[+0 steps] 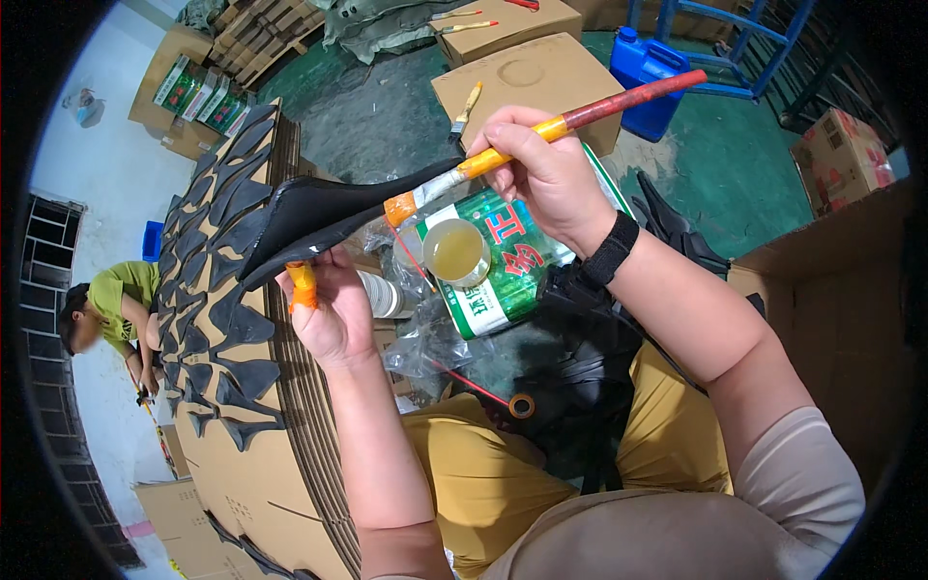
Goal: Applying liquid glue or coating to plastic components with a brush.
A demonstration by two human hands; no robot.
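Note:
My left hand (pixel 333 304), one finger wrapped in orange tape, grips the underside of a black bicycle saddle (pixel 314 213), its wide end to the left and its narrow nose pointing up to the right. In my right hand (pixel 546 174) is a long-handled brush (pixel 580 114) with a red and yellow taped handle, held slantwise. The brush's orange-taped lower end reaches the saddle's edge; its bristles cannot be made out. Below the brush, a cup (pixel 457 253) of yellowish liquid stands on a green and white tin (pixel 503 304).
Stacked cardboard sheets (pixel 304 406) at left carry several black saddle-shaped pieces (pixel 237 324). Far boxes (pixel 532 72) hold paintbrushes (pixel 467 104), beside a blue jerrycan (pixel 652 77). A tape roll (pixel 521 406) is near my knees. At far left, a person (pixel 116 304) in green bends over.

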